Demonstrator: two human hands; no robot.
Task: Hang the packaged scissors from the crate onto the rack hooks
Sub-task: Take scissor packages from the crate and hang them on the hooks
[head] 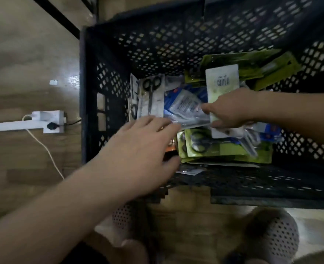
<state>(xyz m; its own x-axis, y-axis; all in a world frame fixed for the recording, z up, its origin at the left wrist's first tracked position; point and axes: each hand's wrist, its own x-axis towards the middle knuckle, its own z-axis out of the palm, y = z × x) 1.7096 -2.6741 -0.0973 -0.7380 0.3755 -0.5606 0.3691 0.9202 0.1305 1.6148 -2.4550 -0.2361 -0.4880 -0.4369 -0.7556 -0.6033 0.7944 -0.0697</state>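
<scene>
Left hand (pixel 142 149): palm down, fingers straight and slightly spread, forearm crossing the near-left corner of the crate (pixel 157 40). Right hand (pixel 231 109): entering over the crate's right wall, fingers curled, gripping a white-backed package (pixel 222 77).

Crate (pixel 92 92) is showing black, diamond-lattice holes all over. Front scissor packs (pixel 224 149) are showing lime green, middle packs (pixel 171 103) blue. Barcode card (pixel 222 73) is showing white with black bars. Scissors (pixel 151 86) are showing black handles on white backing. Floor (pixel 23 54) is showing brown wood grain. Power strip (pixel 48 119) is showing white, slippers (pixel 277 237) pale and dotted.
</scene>
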